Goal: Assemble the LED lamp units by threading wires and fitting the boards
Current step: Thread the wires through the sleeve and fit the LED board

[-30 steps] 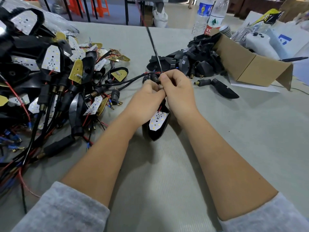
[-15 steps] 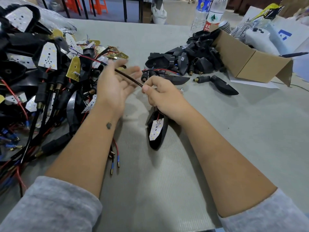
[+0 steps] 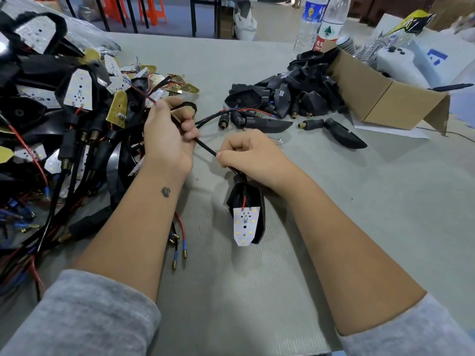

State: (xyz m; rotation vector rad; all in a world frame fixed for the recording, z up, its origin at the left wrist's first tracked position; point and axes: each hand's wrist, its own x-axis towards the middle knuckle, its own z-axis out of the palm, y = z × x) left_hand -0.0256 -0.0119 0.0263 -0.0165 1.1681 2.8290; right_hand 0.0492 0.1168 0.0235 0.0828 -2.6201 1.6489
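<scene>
A black sheathed cable [image 3: 204, 146] is being held taut btwn both hands over the grey surface [image 3: 359, 201]. The left hand [image 3: 167, 138] is being kept curled round the cable's upper run, fingers wrapped, w/ red and black leads [image 3: 151, 96] sticking out past the thumb side. The right hand [image 3: 250, 152] is being closed on the cable's lower end, thumb and forefinger pinching it just where it goes under the palm toward the lamp housing [image 3: 246, 214].

The housing is lying on the surface just below the right wrist, its white LED board [image 3: 244, 224] propped half out of the shell, tied to it by a short red lead [image 3: 244, 201]; board not yet seated, prob.

Handling, as judged: cable is being treated as limp but springy, light, sheath fairly slick, so a firm pinch close to the entry point is needed, not far back, or it will buckle. Board looks thin, stiff, light; solder joints at its top edge are likely fragile, so it should be taken by the side edges, never pulled by the leads. Shell is rigid plastic, easy to steady w/ a palm.

Finished units w/ wiring are being piled at left [image 3: 51, 111]; bare shells [image 3: 282, 98] are being kept by a cardboard box [image 3: 380, 98] at right.
</scene>
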